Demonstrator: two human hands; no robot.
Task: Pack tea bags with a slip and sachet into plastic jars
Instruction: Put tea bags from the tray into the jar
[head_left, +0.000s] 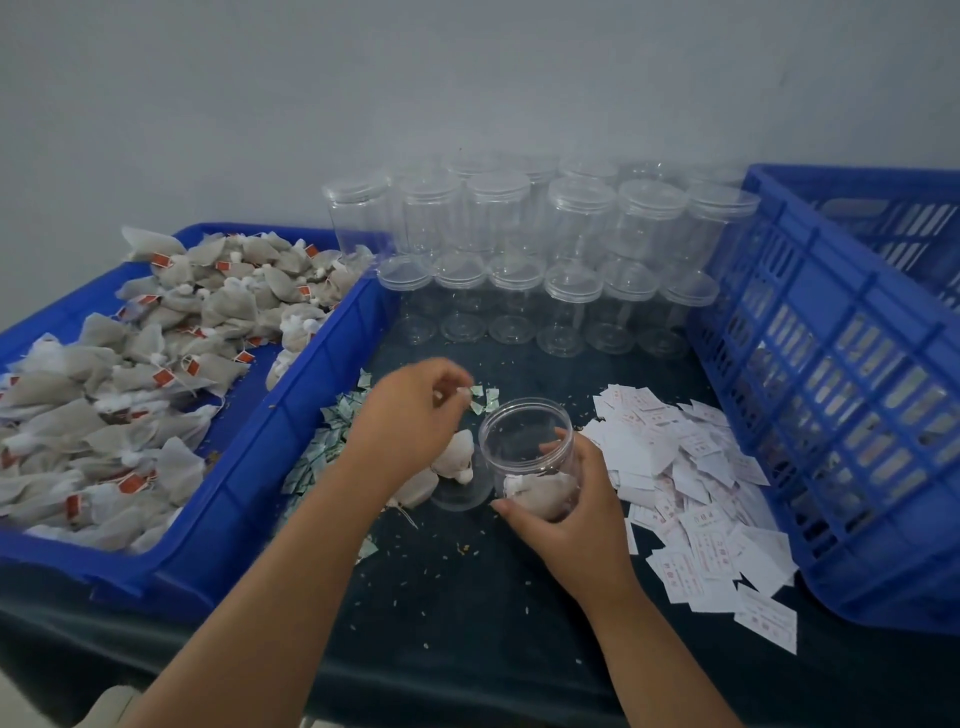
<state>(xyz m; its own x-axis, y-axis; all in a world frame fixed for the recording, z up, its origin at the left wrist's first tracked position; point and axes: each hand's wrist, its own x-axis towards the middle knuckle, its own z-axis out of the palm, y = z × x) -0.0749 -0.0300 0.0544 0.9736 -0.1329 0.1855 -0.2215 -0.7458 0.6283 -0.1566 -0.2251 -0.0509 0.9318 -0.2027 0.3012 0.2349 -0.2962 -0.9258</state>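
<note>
Okay, far left: blue tray (322, 374), heaped with tea bags (130, 364), grey pouches with red tags. Just right of its rim, a pile of small green-white sachets (322, 447) on the dark table cover (467, 597). My view puts the left hand (415, 410) over that pile, fingers curled, tips right at one sachet (476, 391). It's blurred, so I cannot tell if it is actually pinched. Under that hand, a few loose tea bags (457, 457) lie touching a clear round piece (460, 493), which looks like a lid. Centre: open plastic jar (524, 431), tilted, mouth up toward me, one tea bag inside (540, 493) at the bottom. The right hand (571, 499) grips the jar from its right side, thumb and fingers wrapped round the wall. Behind, against the wall, lidded empty jars (571, 270) are stacked two high in rows. Right of the held jar, a spread heap of white paper slips (691, 478) with red print. Far right: blue slatted crate (831, 389), its wall just beside the slips.
</note>
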